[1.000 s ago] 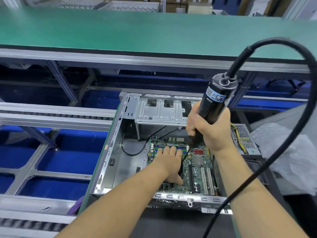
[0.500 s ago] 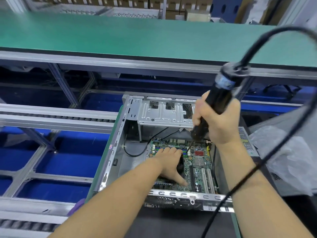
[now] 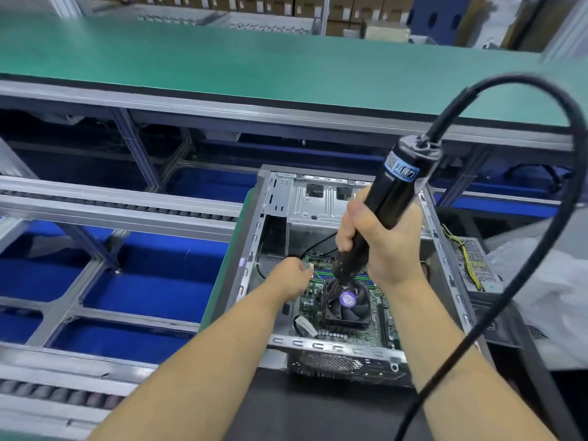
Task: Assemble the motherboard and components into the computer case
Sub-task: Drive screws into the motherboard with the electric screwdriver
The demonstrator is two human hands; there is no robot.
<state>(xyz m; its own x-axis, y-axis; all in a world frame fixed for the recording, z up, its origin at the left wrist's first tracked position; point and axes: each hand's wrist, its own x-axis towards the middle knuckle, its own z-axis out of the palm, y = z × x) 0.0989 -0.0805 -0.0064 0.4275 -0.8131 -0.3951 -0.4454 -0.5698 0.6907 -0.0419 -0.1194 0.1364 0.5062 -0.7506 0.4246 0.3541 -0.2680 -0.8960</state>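
An open grey computer case (image 3: 334, 346) lies on the dark belt. Inside it sits the green motherboard (image 3: 377, 329) with a black CPU fan (image 3: 348, 302) bearing a purple sticker. My right hand (image 3: 386, 246) grips a black electric screwdriver (image 3: 402, 186), held nearly upright. Its tip points down at the board just behind the fan. My left hand (image 3: 291, 276) is at the board's far left corner with fingers curled. Its fingertips are hidden, so I cannot see whether they pinch anything.
The screwdriver's thick black cable (image 3: 541, 281) loops up and down past my right forearm. A power supply (image 3: 474, 265) with yellow wires lies right of the case, beside white plastic wrap (image 3: 547, 300). Roller rails (image 3: 111, 205) and blue bins (image 3: 152, 281) are left, a green bench (image 3: 254, 58) behind.
My left hand lifted off the CPU fan and moved left to the board's far corner, uncovering the fan. The screwdriver stays in my right hand, its tip now just behind the fan.
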